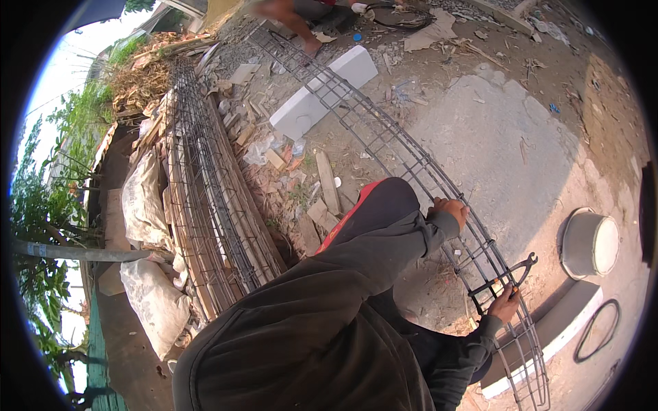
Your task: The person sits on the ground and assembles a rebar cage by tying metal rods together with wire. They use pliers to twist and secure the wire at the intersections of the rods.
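A long rebar cage (384,130) of thin dark bars and stirrups runs from the far top left to the near right. My left hand (449,211) is closed around one of its bars, beside my bent knee. Closer to the cage's near end, my right hand (504,305) grips a black pincer-like tool (526,268), its curved end pointing away to the right. That tool lies against the cage bars; its handles are partly covered by my fingers. Whether wire sits between my fingers is too small to tell.
White blocks (325,92) (548,339) lie under the cage at far and near ends. At right stand a grey metal pot (591,244) and a black wire loop (598,330). More rebar cages (205,164) lie left on planks, beside white sacks (154,301). Another person's leg (301,27) shows far off.
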The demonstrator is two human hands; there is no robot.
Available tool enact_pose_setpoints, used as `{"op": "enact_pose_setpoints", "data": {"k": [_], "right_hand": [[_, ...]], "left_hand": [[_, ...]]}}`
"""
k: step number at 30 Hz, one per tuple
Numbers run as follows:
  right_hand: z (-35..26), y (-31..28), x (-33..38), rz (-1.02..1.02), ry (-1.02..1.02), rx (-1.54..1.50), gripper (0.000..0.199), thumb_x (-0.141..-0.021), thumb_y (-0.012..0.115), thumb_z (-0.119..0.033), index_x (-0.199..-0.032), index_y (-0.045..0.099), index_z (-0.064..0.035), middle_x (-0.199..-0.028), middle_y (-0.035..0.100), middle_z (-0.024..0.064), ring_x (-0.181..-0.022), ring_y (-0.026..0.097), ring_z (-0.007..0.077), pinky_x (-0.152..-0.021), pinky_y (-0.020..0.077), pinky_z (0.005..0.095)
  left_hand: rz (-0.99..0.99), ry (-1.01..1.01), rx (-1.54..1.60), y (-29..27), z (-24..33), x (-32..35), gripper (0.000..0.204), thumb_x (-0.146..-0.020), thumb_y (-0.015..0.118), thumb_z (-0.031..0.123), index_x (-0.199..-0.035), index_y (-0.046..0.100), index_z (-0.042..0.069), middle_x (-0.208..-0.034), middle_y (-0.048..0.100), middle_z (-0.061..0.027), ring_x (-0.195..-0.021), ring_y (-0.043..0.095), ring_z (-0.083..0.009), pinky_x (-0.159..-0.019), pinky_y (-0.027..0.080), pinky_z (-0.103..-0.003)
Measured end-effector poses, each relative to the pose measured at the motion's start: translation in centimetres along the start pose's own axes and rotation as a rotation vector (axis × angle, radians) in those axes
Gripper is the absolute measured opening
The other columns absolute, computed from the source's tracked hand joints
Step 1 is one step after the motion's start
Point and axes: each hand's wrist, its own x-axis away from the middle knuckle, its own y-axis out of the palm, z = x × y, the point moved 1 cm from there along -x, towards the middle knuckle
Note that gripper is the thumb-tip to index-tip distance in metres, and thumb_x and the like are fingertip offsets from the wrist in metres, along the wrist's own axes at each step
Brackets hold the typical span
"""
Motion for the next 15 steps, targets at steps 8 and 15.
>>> {"op": "enact_pose_setpoints", "data": {"k": [8,15], "right_hand": [[0.6,-2.7,-6.7,0.067,-0.17,-0.134,0.051,-0.103,0.05,-0.04,-0.114,0.064,0.0073,-0.095,0.07,0.0259,-0.082,0.065,0.0379,-0.074,0.0474,0.0493],[1.2,0.7,-6.0,0.271,-0.279,-0.187,0.044,-0.105,0.05,-0.033,-0.11,0.064,0.008,-0.099,0.067,0.0308,-0.092,0.063,0.0478,-0.081,0.0454,0.0531]], "left_hand": [[-0.151,0.077,0.052,-2.0,4.7,-0.5,0.035,-0.102,0.054,0.039,-0.107,0.073,0.01,-0.118,0.068,-0.0143,-0.119,0.056,-0.04,-0.105,0.042,-0.056],[-0.027,0.154,-0.361,1.6,5.9,0.3,0.042,-0.101,0.056,0.046,-0.128,0.07,0.016,-0.15,0.051,-0.0154,-0.146,0.036,-0.0345,-0.114,0.031,-0.063]]}}
